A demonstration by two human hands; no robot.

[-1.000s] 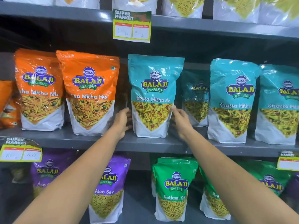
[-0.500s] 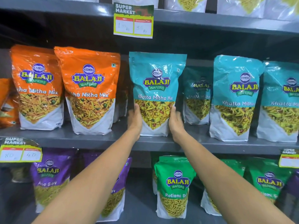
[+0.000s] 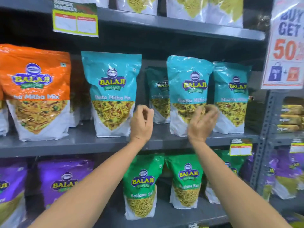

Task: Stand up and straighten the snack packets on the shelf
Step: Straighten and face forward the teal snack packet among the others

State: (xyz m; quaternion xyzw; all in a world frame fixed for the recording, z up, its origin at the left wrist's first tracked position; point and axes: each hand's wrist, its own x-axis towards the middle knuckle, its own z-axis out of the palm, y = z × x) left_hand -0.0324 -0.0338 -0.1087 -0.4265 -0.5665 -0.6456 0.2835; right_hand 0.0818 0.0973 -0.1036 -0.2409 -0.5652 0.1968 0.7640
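Note:
Teal Khatta Mitha Mix packets stand on the grey middle shelf (image 3: 82, 142). The left teal packet (image 3: 111, 89) stands upright and free of both hands. My left hand (image 3: 142, 122) hovers just right of it with loosely curled fingers, holding nothing. My right hand (image 3: 203, 122) is blurred in front of the lower part of the second teal packet (image 3: 189, 76); whether it touches the packet is unclear. A third teal packet (image 3: 232, 96) stands to its right, and another (image 3: 158, 96) sits further back between the front ones. An orange packet (image 3: 36, 89) stands at the left.
Green packets (image 3: 141, 183) and purple packets (image 3: 64, 178) fill the shelf below. A price tag (image 3: 75, 20) hangs from the upper shelf. A promo sign (image 3: 286, 43) and a perforated upright post (image 3: 263, 129) bound the shelf at the right.
Both hands have let go of the left teal packet and moved to the right, toward the second teal packet. The view has shifted right as well.

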